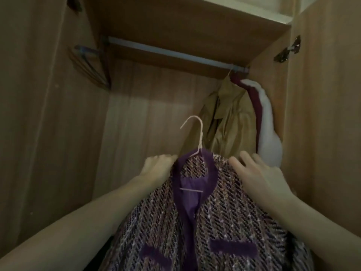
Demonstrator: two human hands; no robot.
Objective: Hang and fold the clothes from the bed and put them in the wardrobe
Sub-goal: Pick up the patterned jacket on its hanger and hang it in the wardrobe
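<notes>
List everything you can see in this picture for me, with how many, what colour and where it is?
Wardrobe: one, brown wood, open, fills the view.
Rail: one, silver-grey, across the top under a shelf.
Tweed jacket: one, purple and grey weave with purple trim, bottom centre, held up in front of the wardrobe.
Hanger: one, pale wire, inside the jacket's neck, hook free and below the rail.
Tan shirt: one, hanging at the rail's right end.
Dark red garment: one, behind the tan shirt.
White garment: one, farthest right.
Empty hangers: several, dark, far left; count unclear.
Door hinge: one, dark metal, upper right.
Left hand: grips the jacket's left shoulder.
Right hand: fingers spread over the right shoulder.
</notes>
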